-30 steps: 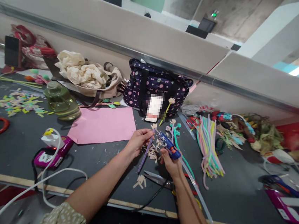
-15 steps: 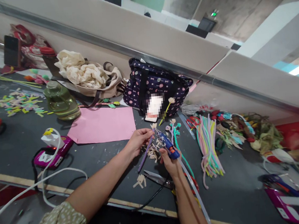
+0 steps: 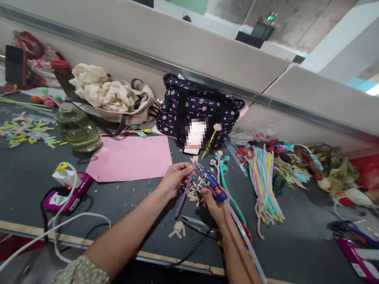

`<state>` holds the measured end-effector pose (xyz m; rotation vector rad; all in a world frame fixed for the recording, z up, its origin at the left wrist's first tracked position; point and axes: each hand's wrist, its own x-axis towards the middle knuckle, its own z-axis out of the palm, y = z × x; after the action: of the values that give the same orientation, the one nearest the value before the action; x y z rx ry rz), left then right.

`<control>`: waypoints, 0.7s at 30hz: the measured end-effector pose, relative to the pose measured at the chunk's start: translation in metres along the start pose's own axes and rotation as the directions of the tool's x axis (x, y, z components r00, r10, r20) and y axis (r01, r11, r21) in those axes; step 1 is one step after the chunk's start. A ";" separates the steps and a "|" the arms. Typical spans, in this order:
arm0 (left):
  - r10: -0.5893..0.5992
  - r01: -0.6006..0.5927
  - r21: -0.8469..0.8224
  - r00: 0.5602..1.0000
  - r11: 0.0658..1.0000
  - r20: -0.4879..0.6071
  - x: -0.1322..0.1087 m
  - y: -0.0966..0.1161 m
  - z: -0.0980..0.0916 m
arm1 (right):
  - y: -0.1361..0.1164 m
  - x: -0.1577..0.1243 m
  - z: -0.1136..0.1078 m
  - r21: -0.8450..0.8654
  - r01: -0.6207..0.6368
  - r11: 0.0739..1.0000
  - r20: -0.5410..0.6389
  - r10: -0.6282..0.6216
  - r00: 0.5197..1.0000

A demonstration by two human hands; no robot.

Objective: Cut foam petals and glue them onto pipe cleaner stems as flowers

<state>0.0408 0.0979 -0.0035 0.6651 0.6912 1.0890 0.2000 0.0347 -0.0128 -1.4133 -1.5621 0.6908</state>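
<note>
My left hand (image 3: 177, 179) pinches a purple pipe cleaner (image 3: 184, 199) near its top, where a small cream flower head (image 3: 194, 160) sits. In my right hand (image 3: 218, 208) is a blue glue gun (image 3: 213, 184), its nozzle pointing up and left, close to the flower head; whether the two touch I cannot tell. A long clear glue stick (image 3: 241, 231) trails from the back of the gun along my forearm. Below the hands lie cut cream pieces (image 3: 193, 192) and metal scissors (image 3: 197, 225), partly covered by my right wrist.
Pink paper (image 3: 131, 159) lies left of my hands. Behind stand a dark patterned bag (image 3: 201, 96) and a green water bottle (image 3: 77, 128). A bundle of coloured pipe cleaners (image 3: 264, 184) rests to the right. A purple power strip (image 3: 69, 196) with a white cable sits at left.
Another person's hand with red-handled scissors at the far left edge has gone out of view. My own hands, the pipe cleaner and the glue gun stay almost where they were.
</note>
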 end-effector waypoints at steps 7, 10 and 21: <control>0.000 0.001 0.010 1.000 1.000 -0.009 0.000 0.000 0.000 | 0.000 0.000 0.000 -0.003 -0.011 1.000 0.016 0.011 1.000; -0.008 0.008 0.009 1.000 1.000 -0.024 0.001 0.000 0.000 | -0.002 0.000 0.000 -0.003 -0.021 1.000 0.015 0.021 1.000; 0.055 -0.068 -0.079 0.985 0.995 -0.161 0.007 0.007 -0.009 | -0.002 0.010 -0.006 0.074 -0.247 0.966 -0.156 0.256 0.954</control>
<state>0.0318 0.1078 -0.0047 0.5344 0.7607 1.2313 0.2055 0.0426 -0.0062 -1.6035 -1.2391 0.7393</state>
